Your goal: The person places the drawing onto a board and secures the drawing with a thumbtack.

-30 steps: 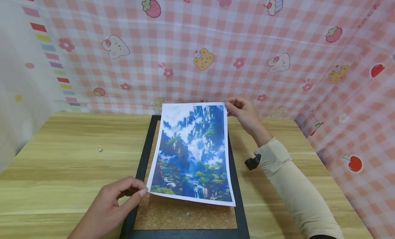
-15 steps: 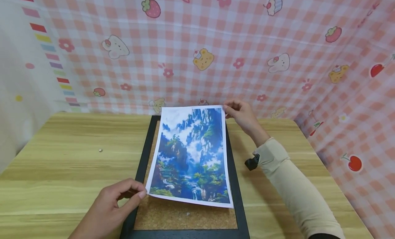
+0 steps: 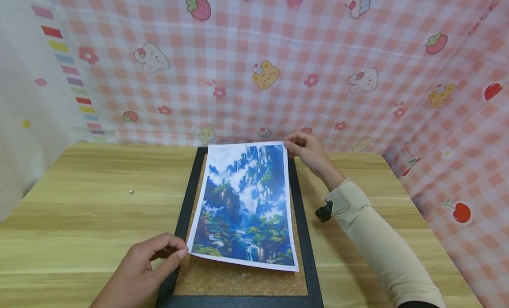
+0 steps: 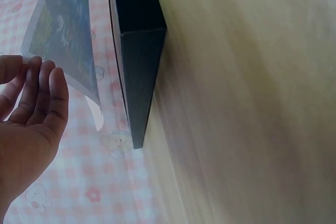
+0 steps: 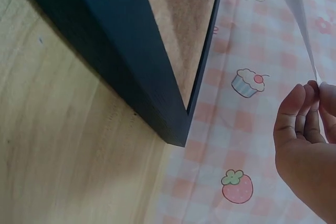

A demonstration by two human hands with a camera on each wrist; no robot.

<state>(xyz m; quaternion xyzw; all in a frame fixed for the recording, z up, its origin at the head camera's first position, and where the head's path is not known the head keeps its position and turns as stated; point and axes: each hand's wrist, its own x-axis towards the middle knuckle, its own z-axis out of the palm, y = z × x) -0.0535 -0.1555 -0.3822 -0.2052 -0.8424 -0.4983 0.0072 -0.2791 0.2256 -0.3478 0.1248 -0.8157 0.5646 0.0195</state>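
Observation:
A printed landscape picture [image 3: 246,206] on white-bordered paper is held above a cork board [image 3: 238,283] with a black frame [image 3: 180,219]. My left hand [image 3: 145,266] pinches the sheet's near left corner between thumb and fingers. At the far right corner, my right hand [image 3: 312,155] pinches the paper. Both wrist views show a gap between the sheet and the framed board; in the right wrist view the paper [image 5: 296,14] runs edge-on into the fingertips. Much of the cork lies hidden under the picture. A small shiny speck [image 3: 244,275] sits on the bare cork.
A small silvery round piece [image 3: 131,192] lies on the wooden table [image 3: 99,211] left of the board. Behind the table hangs a pink checked cloth [image 3: 238,78], which also covers the right side. A black wrist device [image 3: 324,212] sits at my right cuff.
The picture has come lower and a little toward me and to the left over the board. Both hands keep their pinch and have moved slightly with it.

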